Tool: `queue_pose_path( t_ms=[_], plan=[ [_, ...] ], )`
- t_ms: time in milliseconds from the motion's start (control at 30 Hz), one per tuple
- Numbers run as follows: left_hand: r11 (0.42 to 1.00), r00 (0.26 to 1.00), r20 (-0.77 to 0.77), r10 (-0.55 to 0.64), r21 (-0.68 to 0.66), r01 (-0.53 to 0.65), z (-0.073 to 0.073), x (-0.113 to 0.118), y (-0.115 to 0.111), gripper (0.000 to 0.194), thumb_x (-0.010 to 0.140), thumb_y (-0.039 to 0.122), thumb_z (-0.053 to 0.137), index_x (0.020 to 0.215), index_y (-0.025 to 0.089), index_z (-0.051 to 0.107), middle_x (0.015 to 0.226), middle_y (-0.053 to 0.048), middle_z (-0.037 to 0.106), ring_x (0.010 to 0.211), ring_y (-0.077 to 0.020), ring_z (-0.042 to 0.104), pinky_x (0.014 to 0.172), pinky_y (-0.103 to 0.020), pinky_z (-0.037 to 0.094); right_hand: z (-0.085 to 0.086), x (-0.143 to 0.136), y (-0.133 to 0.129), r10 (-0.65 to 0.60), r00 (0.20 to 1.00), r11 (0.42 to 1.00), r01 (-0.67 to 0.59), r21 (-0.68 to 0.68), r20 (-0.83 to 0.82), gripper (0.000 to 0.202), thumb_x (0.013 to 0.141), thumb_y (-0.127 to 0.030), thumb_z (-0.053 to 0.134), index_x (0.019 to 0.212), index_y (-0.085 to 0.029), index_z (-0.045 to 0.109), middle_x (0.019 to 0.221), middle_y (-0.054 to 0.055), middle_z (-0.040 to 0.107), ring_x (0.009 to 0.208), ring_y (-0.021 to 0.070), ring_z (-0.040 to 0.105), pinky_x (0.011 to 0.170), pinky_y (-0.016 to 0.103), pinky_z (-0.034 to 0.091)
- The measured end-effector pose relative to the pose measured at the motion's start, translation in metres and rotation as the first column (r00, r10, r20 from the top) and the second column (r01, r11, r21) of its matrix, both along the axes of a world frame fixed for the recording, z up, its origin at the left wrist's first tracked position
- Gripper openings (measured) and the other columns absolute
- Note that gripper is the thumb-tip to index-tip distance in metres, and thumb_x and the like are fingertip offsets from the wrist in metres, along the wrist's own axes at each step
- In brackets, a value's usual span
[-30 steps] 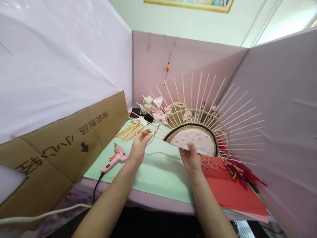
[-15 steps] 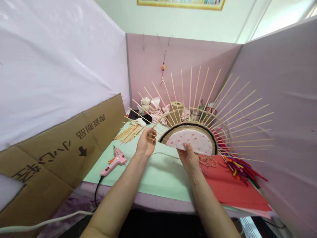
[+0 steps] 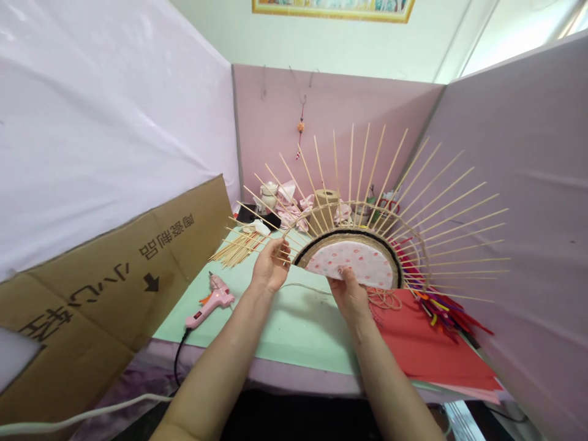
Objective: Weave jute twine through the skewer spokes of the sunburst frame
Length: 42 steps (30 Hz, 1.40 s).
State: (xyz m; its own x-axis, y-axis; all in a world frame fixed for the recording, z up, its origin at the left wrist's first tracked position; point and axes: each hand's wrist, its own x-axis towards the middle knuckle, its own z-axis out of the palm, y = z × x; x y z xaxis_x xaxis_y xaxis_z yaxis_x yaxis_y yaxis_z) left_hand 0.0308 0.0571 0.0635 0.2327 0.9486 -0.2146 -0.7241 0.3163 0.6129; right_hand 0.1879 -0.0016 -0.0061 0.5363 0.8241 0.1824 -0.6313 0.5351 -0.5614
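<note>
A half-round fan-shaped piece point(image 3: 349, 263) is held up over the table. Its middle is white fabric with pink spots, edged by coiled twine and a black band, and thin wooden sticks point(image 3: 443, 212) spread outward from it. My right hand point(image 3: 351, 297) grips its straight lower edge, thumb on the fabric in front and fingers behind. At the left end my left hand point(image 3: 272, 266) has its fingers closed on twine point(image 3: 312, 211), which runs in an arc among the sticks. The lowest left sticks pass by those fingers, and the exact pinch is partly hidden.
A pink glue gun point(image 3: 211, 300) lies on the green sheet point(image 3: 294, 331), left. Loose sticks point(image 3: 236, 248) lie behind it. Red paper point(image 3: 432, 343) and colourful pipe cleaners point(image 3: 445, 315) are at right. A twine spool point(image 3: 326, 196) stands behind; cardboard point(image 3: 114, 282) leans left.
Almost nothing differs. The view has shifted very slightly; both hands keep their places on the fan-shaped piece.
</note>
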Motion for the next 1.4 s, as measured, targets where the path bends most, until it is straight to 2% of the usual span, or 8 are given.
queue_pose_path(
  t_ms=[267, 567, 700, 833, 933, 1167, 1267, 1400],
  plan=[
    [0.998, 0.998, -0.016, 0.066, 0.002, -0.066, 0.002, 0.005, -0.001, 0.013, 0.059, 0.021, 0.068, 0.066, 0.017, 0.058, 0.062, 0.004, 0.057, 0.053, -0.0052, 0.050, 0.049, -0.019, 0.034, -0.001, 0.001, 0.000, -0.006, 0.999, 0.999, 0.007, -0.033, 0.035, 0.043, 0.061, -0.018, 0.078, 0.098, -0.030, 0.060, 0.080, -0.010, 0.067, 0.080, 0.0105, 0.063, 0.080, 0.030, 0.055],
    [0.996, 0.985, 0.155, 0.080, 0.025, -0.085, -0.002, 0.005, -0.012, 0.022, 0.065, 0.033, 0.072, 0.079, 0.018, 0.063, 0.073, 0.001, 0.062, 0.065, -0.0089, 0.058, 0.061, -0.021, 0.041, 0.000, 0.000, 0.000, -0.010, 1.000, 0.998, 0.011, -0.056, 0.010, 0.039, 0.061, -0.020, 0.078, 0.095, -0.028, 0.061, 0.084, -0.008, 0.068, 0.081, 0.0114, 0.063, 0.080, 0.032, 0.054],
    [0.973, 0.966, 0.119, 0.228, 0.004, -0.230, -0.014, 0.006, -0.022, 0.019, 0.069, 0.033, 0.068, 0.083, 0.021, 0.062, 0.087, 0.001, 0.063, 0.079, -0.0093, 0.059, 0.068, -0.021, 0.038, 0.001, -0.001, 0.000, -0.041, 0.999, 0.998, 0.041, -0.040, -0.004, 0.034, 0.060, -0.020, 0.079, 0.088, -0.027, 0.061, 0.080, -0.009, 0.067, 0.080, 0.0101, 0.064, 0.080, 0.030, 0.054],
    [0.836, 0.831, -0.098, 0.548, 0.108, -0.539, -0.038, 0.002, -0.023, 0.025, 0.068, 0.035, 0.071, 0.089, 0.024, 0.063, 0.095, 0.002, 0.061, 0.087, -0.0094, 0.056, 0.073, -0.023, 0.035, 0.000, 0.003, 0.003, -0.090, 0.996, 0.995, 0.089, -0.043, -0.020, 0.029, 0.061, -0.022, 0.078, 0.085, -0.027, 0.063, 0.079, -0.009, 0.069, 0.077, 0.0093, 0.064, 0.076, 0.027, 0.055],
    [0.807, 0.814, -0.106, 0.572, 0.250, -0.535, -0.047, -0.003, -0.016, 0.028, 0.059, 0.032, 0.078, 0.081, 0.018, 0.066, 0.084, 0.000, 0.062, 0.074, -0.0085, 0.053, 0.071, -0.024, 0.037, -0.004, 0.007, 0.005, -0.091, 0.995, 0.994, 0.089, -0.059, -0.028, 0.024, 0.062, -0.024, 0.078, 0.081, -0.026, 0.063, 0.077, -0.009, 0.069, 0.073, 0.0092, 0.064, 0.074, 0.026, 0.055],
    [0.898, 0.914, -0.058, 0.402, 0.222, -0.381, -0.026, 0.002, -0.012, 0.032, 0.058, 0.038, 0.078, 0.061, 0.015, 0.055, 0.061, 0.003, 0.052, 0.055, -0.0062, 0.042, 0.054, -0.023, 0.029, -0.002, 0.003, 0.004, -0.167, 0.986, 0.985, 0.167, -0.047, 0.000, 0.033, 0.060, -0.021, 0.078, 0.089, -0.027, 0.062, 0.080, -0.010, 0.067, 0.078, 0.0082, 0.064, 0.077, 0.026, 0.055],
    [0.927, 0.932, -0.100, 0.349, 0.185, -0.327, -0.017, 0.011, -0.013, 0.032, 0.057, 0.035, 0.078, 0.073, 0.017, 0.056, 0.075, 0.002, 0.055, 0.064, -0.0072, 0.047, 0.058, -0.023, 0.029, 0.000, -0.001, 0.002, -0.226, 0.973, 0.972, 0.229, -0.046, 0.050, 0.040, 0.059, -0.021, 0.078, 0.095, -0.027, 0.061, 0.082, -0.009, 0.067, 0.079, 0.0085, 0.063, 0.078, 0.027, 0.055],
    [0.914, 0.895, -0.190, 0.405, 0.099, -0.392, -0.003, 0.021, -0.004, 0.046, 0.056, 0.029, 0.080, 0.092, 0.024, 0.052, 0.093, 0.003, 0.058, 0.090, -0.0112, 0.053, 0.070, -0.025, 0.030, -0.001, -0.004, 0.001, -0.278, 0.952, 0.957, 0.285, -0.045, 0.130, 0.044, 0.059, -0.022, 0.077, 0.099, -0.027, 0.060, 0.086, -0.007, 0.068, 0.080, 0.0100, 0.063, 0.080, 0.029, 0.055]
  ],
)
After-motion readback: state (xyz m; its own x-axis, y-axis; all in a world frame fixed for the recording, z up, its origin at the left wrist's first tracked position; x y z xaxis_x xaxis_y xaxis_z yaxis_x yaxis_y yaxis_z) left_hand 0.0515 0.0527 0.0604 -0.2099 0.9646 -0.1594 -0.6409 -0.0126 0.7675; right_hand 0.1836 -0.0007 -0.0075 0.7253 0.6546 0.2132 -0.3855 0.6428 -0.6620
